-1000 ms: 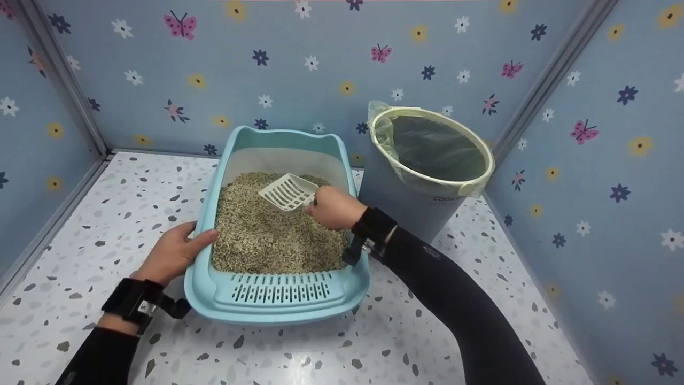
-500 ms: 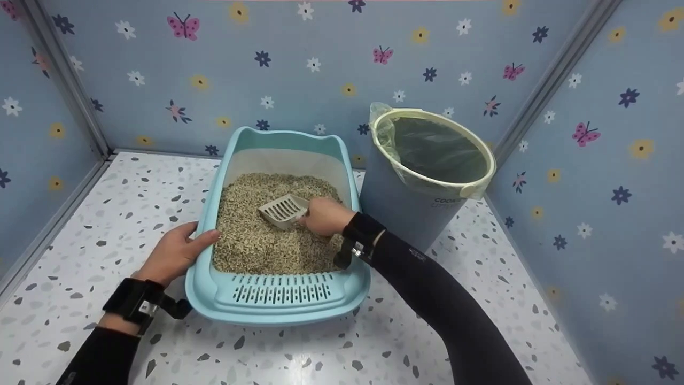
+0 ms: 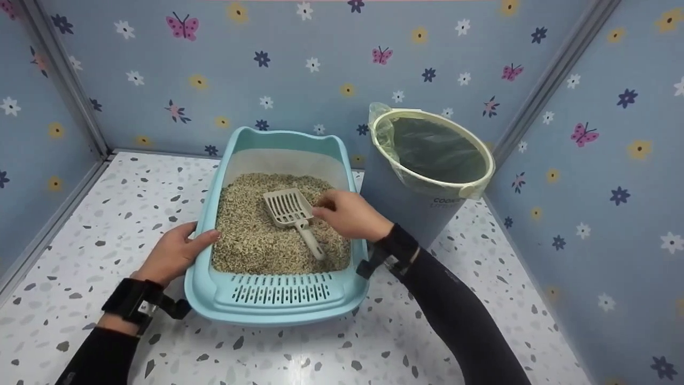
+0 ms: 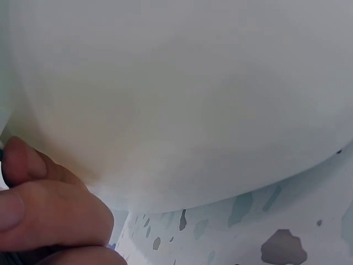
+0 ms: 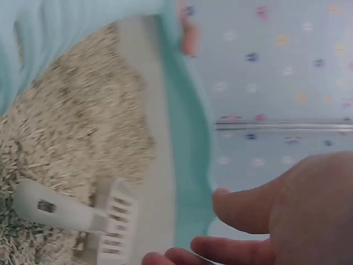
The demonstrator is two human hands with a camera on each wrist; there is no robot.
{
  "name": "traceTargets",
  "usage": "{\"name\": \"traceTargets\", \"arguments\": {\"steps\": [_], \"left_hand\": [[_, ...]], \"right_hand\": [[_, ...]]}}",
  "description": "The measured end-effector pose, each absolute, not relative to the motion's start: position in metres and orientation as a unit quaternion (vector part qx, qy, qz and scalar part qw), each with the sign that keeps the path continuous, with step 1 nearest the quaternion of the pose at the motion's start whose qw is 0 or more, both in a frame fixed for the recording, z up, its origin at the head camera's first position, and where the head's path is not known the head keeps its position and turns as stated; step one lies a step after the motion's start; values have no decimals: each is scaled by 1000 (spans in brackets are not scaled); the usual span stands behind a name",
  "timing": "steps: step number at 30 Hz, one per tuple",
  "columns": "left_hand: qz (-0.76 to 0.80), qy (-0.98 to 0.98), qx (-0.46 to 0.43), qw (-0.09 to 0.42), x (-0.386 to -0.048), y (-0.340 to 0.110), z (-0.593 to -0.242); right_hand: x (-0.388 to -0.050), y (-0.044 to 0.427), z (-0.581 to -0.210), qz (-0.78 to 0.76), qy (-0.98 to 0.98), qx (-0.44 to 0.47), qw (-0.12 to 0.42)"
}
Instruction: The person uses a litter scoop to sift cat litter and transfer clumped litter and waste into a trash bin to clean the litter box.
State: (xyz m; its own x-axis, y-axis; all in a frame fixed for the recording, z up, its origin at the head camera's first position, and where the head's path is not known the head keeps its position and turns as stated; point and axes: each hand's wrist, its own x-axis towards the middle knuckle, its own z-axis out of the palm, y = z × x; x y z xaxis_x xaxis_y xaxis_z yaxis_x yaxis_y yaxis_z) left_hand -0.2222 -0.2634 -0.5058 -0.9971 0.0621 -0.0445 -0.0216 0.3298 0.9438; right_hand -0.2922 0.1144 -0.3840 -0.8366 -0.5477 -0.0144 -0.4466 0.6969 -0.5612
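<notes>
A light blue litter box [image 3: 278, 310] stands on the floor, spread with tan pellet litter [image 3: 251, 246]. My left hand [image 3: 170, 254] grips its left rim, thumb over the edge and fingers on the outside; in the left wrist view curled fingers [image 4: 55, 215] show beside the pale outer wall. A beige slotted litter scoop [image 3: 289, 207] lies on the litter, its handle pointing toward the near right. Just right of the scoop, my right hand [image 3: 352, 214] hovers over the box's right side, holding nothing. In the right wrist view its fingers [image 5: 231, 250] are extended, apart from the scoop.
A tall grey-blue bin [image 3: 411, 206] with a clear liner over its cream rim stands close to the box's right side. Flower-patterned walls [image 3: 299, 80] enclose the back and both sides. The floor [image 3: 427, 331] is white with grey specks.
The right hand has lowered the scoop onto the litter and let go of it, then drawn back to the right. The scoop's handle now points toward the near side. The left hand stays put.
</notes>
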Motion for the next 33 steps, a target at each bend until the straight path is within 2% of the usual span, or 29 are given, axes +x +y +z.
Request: {"name": "traceTargets", "arguments": {"steps": [4,8,17,22,26,33], "left_hand": [[578,815,12,35,-223,-264,-506],[571,820,10,31,-221,-266,-505],[569,821,15,35,-220,-262,-502],[553,831,8,60,-212,-261,-492],[538,838,23,86,-193,-257,-481],[500,863,26,74,-172,-245,-478]], "right_hand": [[-286,146,-383,-334,908,-252,15],[-283,173,-396,-356,908,-221,-31],[-267,190,-444,-287,945,-145,-52],[-270,190,-471,-301,947,-113,-23],[-276,189,-484,-375,923,-83,25],[-273,194,-490,-543,831,-39,111]]}}
